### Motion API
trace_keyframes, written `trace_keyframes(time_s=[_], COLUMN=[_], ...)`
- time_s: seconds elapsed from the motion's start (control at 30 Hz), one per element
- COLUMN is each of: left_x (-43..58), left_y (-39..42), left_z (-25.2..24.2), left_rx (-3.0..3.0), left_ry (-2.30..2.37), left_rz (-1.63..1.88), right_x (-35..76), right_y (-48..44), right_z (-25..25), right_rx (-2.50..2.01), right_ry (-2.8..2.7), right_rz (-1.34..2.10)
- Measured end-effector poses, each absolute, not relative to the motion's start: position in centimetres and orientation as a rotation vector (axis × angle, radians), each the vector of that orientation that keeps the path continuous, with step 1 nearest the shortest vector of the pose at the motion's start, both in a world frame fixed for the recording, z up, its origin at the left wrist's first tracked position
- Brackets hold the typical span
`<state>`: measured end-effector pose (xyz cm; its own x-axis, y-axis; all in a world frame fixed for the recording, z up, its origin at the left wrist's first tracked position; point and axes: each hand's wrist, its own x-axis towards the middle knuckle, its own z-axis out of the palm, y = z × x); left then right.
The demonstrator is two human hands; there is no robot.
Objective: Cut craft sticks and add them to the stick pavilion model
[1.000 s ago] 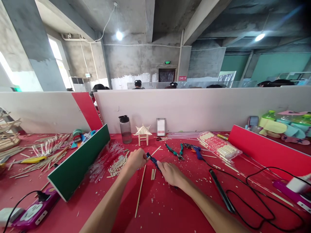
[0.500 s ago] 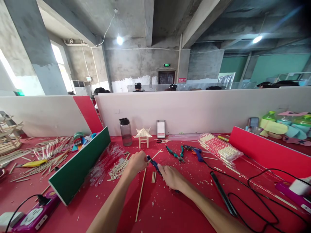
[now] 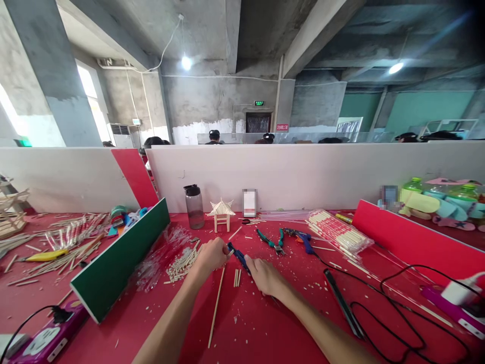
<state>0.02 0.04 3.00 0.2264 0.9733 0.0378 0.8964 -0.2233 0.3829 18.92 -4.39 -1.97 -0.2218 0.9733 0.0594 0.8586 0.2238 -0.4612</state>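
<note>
In the head view my right hand (image 3: 267,277) is wrapped round a dark blue hand tool (image 3: 239,257) that looks like a cutter. My left hand (image 3: 212,254) is closed with the fingers pinched on a thin wooden stick (image 3: 230,252), whose short end shows at the tool's jaws. Just beyond the jaws lies a loose stick piece (image 3: 235,233). Below my hands are several short cut sticks (image 3: 237,278) side by side and one long stick (image 3: 216,311). A small stick-built pavilion (image 3: 222,215) stands behind my left hand.
A pile of short sticks (image 3: 182,265) and a green board (image 3: 125,260) are at left. Green-handled pliers (image 3: 271,241), a blue glue gun (image 3: 303,238) with trailing cable and bagged sticks (image 3: 337,230) lie right. Behind stand a bottle (image 3: 195,208) and a phone (image 3: 249,203).
The view has shifted slightly to the right. The stick piece beyond the tool now lies farther left and away, apart from the jaws. Both hands keep their grip almost in place.
</note>
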Motion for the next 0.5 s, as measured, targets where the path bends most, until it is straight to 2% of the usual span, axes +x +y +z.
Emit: trace_keyframes(time_s=[0.13, 0.33, 0.5], left_x=[-1.2, -3.4, -3.6], left_y=[0.2, 1.2, 1.8], left_z=[2.7, 1.8, 1.0], left_rx=[2.16, 2.116, 2.051], left_ry=[1.688, 1.682, 1.572], left_rz=[0.405, 0.545, 0.619], right_x=[20.2, 23.2, 24.6], right_y=[-4.6, -4.7, -4.5], right_z=[-0.8, 0.6, 0.1], right_rx=[-1.698, -1.983, -2.042], right_ry=[-2.165, -2.049, -2.081], right_rz=[0.58, 0.235, 0.09])
